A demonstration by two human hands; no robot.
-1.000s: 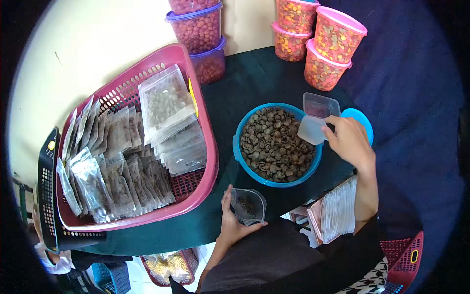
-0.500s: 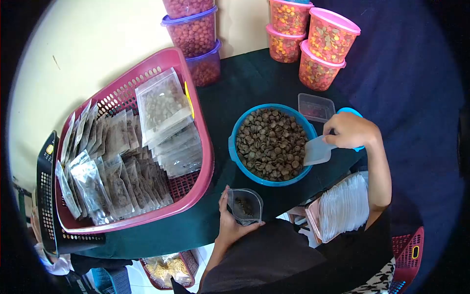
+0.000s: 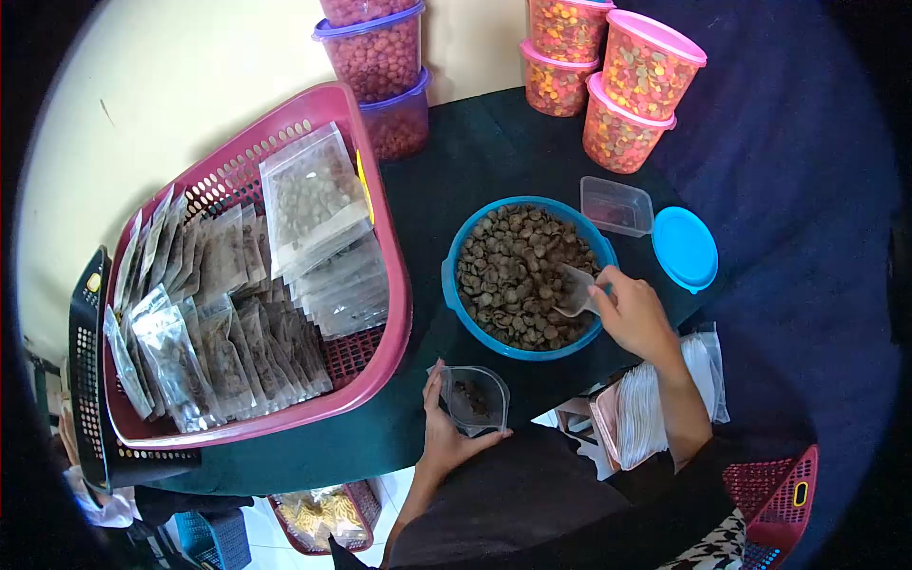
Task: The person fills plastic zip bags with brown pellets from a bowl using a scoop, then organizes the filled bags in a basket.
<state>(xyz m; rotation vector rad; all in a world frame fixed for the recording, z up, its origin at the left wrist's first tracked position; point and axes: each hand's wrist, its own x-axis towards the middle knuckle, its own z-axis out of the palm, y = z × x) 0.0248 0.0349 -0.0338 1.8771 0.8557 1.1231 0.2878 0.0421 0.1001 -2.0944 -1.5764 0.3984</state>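
My right hand (image 3: 629, 313) grips a translucent plastic scoop (image 3: 576, 291), its blade pushed into small brown disc-shaped pieces (image 3: 518, 271). They fill a round blue tub (image 3: 452, 285) on the dark green cloth. Close to the table's front edge, my left hand (image 3: 451, 439) is wrapped round a clear plastic pouch (image 3: 477, 399), whose mouth is spread and faces up. A few of the brown pieces lie at the bottom of this pouch.
A maroon basket (image 3: 399, 313) of filled pouches (image 3: 228, 342) stands at left. Behind are stacked tubs with purple lids (image 3: 369, 27) and pink lids (image 3: 655, 36). A clear box (image 3: 617, 206) and blue lid (image 3: 685, 249) lie right of the tub; stacked empty pouches (image 3: 638, 418) sit below.
My right hand has moved left and down from beside the blue lid, taking the scoop from the tub's right rim into the brown pieces. My left hand keeps the pouch in place.
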